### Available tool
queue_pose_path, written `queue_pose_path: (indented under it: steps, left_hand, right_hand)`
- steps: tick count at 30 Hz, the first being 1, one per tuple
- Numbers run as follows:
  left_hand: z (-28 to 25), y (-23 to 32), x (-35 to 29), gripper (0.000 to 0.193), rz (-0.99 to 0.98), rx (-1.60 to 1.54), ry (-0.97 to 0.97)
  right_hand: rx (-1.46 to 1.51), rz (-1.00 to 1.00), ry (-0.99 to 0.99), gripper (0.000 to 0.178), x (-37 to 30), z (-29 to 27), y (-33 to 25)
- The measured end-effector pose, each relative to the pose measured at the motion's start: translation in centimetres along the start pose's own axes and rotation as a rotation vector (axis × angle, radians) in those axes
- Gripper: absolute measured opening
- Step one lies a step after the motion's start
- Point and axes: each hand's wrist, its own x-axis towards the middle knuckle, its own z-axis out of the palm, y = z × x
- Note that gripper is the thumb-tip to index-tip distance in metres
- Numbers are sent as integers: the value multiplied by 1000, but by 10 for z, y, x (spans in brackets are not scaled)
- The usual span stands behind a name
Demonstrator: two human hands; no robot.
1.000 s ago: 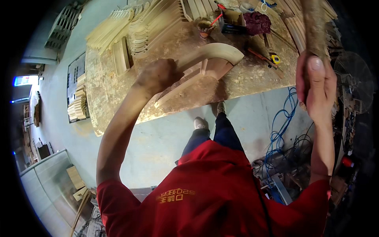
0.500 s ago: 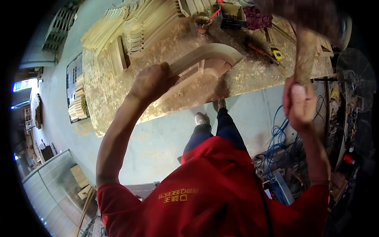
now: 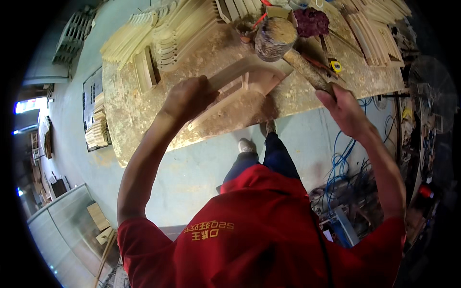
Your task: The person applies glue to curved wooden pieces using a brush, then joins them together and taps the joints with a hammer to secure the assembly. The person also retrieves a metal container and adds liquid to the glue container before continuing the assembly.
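My left hand (image 3: 186, 98) is closed around the left part of a curved wooden frame (image 3: 236, 70), which stands on the worn workbench (image 3: 216, 45). The frame bends down at its right end, with a slanted piece inside the curve. My right hand (image 3: 346, 110) grips the handle of a wooden mallet (image 3: 307, 69). The thick round mallet head (image 3: 276, 38) is over the frame's right bend and hides part of it. From this view I cannot tell whether the head touches the wood.
Stacked wooden parts (image 3: 185, 33) lie at the back left, with more strips (image 3: 372, 38) at the back right. A yellow tape measure (image 3: 336, 66), a dark red cloth (image 3: 311, 21) and a small pot (image 3: 245, 29) are on the bench. Blue hoses (image 3: 338, 163) lie below right.
The mallet has swung down and left from its raised place at the upper right to the frame's bend. My left hand has stayed on the frame.
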Motion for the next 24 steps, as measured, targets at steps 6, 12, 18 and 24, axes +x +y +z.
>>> queue_pose_path:
  steps: [6,12,18,24]
  left_hand:
    - [6,-3,-7,40,-32,45,-11]
    - [6,-6,-5,38,25,25,46]
    - [5,4,1,37,0,28,9]
    - [8,-8,-6,37,56,22,68]
  right_hand:
    - [551,-296,235,37,-28,-7,-36]
    - [203,-215,199,31,-10,11,4]
    - [339,-61,169,34,-35,24,14]
    - [298,-55,85,38,-32,-8,-19]
